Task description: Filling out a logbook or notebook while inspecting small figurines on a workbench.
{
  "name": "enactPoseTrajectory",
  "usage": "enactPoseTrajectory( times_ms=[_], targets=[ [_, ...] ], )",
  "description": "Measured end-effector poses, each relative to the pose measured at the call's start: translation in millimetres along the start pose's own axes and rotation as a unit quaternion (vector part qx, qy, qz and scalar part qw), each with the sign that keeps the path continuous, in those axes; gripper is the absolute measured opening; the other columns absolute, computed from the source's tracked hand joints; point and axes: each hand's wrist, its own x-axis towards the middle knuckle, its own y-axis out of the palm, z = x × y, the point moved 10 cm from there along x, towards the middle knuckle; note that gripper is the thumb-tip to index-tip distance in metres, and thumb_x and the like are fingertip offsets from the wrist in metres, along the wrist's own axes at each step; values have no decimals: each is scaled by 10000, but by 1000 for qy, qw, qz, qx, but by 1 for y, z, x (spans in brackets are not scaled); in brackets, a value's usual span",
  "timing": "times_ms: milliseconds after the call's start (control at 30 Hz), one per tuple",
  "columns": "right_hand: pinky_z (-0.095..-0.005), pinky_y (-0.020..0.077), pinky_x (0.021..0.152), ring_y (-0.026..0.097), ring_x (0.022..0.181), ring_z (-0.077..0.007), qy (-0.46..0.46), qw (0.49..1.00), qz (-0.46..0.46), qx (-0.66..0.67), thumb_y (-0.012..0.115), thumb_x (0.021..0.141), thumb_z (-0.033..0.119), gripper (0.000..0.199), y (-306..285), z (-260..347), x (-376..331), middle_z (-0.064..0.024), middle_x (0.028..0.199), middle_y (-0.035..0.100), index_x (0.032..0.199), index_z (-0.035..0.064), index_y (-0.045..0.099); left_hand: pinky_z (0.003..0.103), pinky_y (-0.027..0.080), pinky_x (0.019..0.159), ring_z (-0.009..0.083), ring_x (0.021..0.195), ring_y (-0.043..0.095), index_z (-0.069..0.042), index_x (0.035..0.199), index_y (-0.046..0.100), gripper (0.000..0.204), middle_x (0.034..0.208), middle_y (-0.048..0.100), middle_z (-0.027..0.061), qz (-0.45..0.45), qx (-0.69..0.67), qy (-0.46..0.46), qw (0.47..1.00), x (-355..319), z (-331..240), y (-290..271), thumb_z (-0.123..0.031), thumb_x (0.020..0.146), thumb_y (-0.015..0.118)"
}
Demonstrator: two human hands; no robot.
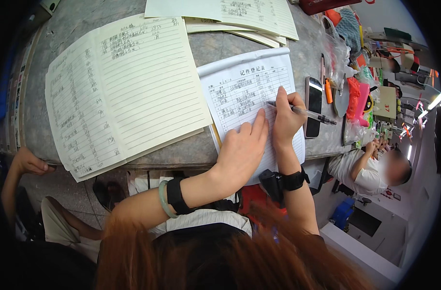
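Observation:
My right hand [287,118] grips a pen [318,116] with a clear barrel, its tip on a printed form pad [278,63]. Handwriting fills several upper rows of the form's table. Flat on the same sheet lies my left hand [244,147], fingers stretched out and nearly reaching the right hand. To the left of the pad an open lined notebook [148,92] is spread out, with handwritten columns on its left page and a few lines atop the right one. The notebook's right edge meets the pad.
More written papers [235,19] are stacked at the far edge. Right of the pad lie a black phone [313,106], an orange marker [328,91] and plastic bags [334,50]. Another person's hand [32,162] rests at the table's left edge; a seated person [358,169] is at right.

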Motion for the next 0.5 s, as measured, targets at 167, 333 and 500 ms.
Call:
enactPoseTrajectory(
  times_ms=[167, 333, 500],
  targets=[
    [-196, 229, 401, 305, 455, -21, -10, 1000, -3, 0, 571, 756, 34, 300, -2, 1, -1, 33, 462, 396, 502, 19, 412, 225, 424, 551, 144, 763, 461, 10, 1134, 440, 556, 1220, 400, 123, 1, -5, 1, 1000, -1, -1, 0, -284, 688, 595],
    [-193, 234, 401, 310, 446, -22, 5, 999, -31, -6, 574, 766, 61, 308, -10, -3, 1, 38, 472, 395, 512, 34, 401, 230, 423, 558, 144, 761, 463, 6, 1140, 434, 570, 1225, 396, 123, -10, -3, 8, 1000, 0, -4, -1, -282, 678, 602],
    [-180, 234, 389, 334, 450, -23, 67, 993, -26, 97, 556, 799, 130, 290, -1, -25, 0, 50, 506, 378, 552, 92, 410, 252, 427, 568, 145, 791, 490, 7, 1130, 439, 527, 1233, 392, 130, -1, 13, -20, 1000, -10, 6, 6, -240, 684, 569]
  ],
)
